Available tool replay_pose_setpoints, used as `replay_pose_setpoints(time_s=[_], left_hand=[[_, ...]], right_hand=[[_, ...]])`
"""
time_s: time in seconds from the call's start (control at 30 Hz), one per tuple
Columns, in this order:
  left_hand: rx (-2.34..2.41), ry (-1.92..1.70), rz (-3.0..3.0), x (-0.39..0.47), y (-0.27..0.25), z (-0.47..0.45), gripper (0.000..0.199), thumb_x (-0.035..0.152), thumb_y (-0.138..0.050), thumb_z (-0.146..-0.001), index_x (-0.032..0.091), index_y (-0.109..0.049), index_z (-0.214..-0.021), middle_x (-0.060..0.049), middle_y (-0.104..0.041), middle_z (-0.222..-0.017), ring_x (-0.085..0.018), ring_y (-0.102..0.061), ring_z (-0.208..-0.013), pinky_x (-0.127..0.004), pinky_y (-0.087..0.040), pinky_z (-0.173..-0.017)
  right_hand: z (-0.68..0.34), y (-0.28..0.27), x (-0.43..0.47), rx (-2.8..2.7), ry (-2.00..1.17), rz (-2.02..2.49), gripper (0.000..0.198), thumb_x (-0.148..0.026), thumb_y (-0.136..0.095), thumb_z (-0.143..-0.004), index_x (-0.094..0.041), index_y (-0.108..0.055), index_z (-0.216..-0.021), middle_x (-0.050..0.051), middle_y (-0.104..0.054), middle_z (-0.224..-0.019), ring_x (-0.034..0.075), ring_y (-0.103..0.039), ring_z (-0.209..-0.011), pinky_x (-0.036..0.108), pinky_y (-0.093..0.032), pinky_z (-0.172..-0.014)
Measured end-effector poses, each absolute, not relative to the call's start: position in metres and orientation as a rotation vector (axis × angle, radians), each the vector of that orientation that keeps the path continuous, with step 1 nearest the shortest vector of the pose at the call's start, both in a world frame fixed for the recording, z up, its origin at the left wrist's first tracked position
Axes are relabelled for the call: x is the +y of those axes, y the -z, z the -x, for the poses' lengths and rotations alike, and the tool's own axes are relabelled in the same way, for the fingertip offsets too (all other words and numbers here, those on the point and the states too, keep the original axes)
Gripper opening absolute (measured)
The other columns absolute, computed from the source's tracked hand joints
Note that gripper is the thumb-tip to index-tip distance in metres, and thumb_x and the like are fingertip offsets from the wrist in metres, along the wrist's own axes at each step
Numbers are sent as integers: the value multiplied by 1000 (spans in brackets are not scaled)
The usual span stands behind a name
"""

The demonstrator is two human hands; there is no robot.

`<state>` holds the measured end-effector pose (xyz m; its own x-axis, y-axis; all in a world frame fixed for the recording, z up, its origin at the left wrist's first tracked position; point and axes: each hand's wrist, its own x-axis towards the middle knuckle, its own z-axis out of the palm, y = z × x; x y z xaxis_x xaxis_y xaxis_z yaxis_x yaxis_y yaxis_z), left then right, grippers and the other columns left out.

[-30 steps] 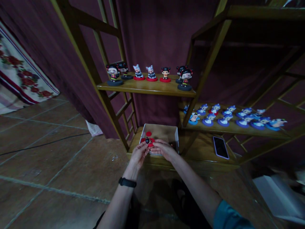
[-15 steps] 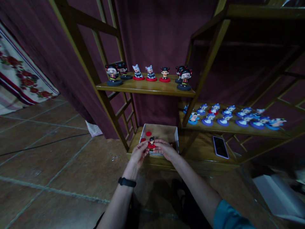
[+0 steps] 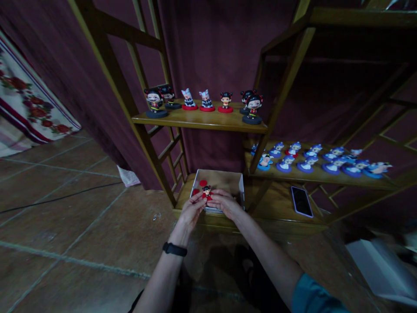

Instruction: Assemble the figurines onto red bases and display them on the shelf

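Between my two hands is a small black-haired figurine (image 3: pixel 206 191) with a red base. My left hand (image 3: pixel 193 210) pinches it from the left, and my right hand (image 3: pixel 226 203) grips its base from the right. Both hands are over the front side of a shallow white box (image 3: pixel 227 174) on the lowest shelf. Inside the box lie red discs (image 3: pixel 203 183) and small dark pieces partly hidden by my right hand. A black band (image 3: pixel 175 249) is around my left wrist.
Several figurines on round bases stand along the upper shelf (image 3: pixel 198 122). More blue and purple figurines (image 3: pixel 308 163) fill the right shelf. A phone (image 3: pixel 301 201) lies on the lowest board. At the lower right is a white box (image 3: pixel 381 271) on the floor, and a cable (image 3: pixel 58 197) runs at left.
The figurine has turned and tipped slightly, so its face and head show more. My fingers have shifted a little around its base. Everything on the shelves stays put.
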<state>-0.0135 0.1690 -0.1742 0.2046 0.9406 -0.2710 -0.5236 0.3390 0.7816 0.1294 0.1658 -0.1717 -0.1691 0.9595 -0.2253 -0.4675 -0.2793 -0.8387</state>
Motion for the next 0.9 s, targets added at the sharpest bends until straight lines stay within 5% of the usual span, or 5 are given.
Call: replay_pose_setpoints(time_s=[0.9], left_hand=[[783, -1104, -625, 167, 170, 12, 39, 3, -70, -60, 11, -63, -97, -9, -67, -90, -10, -62, -71, -19, -49, -68]], right_hand=[[-133, 157, 160, -871, -1691, 900, 34, -25, -73, -58, -15, -63, -89, 5, -67, -91, 14, -63, -82, 31, -48, -83]])
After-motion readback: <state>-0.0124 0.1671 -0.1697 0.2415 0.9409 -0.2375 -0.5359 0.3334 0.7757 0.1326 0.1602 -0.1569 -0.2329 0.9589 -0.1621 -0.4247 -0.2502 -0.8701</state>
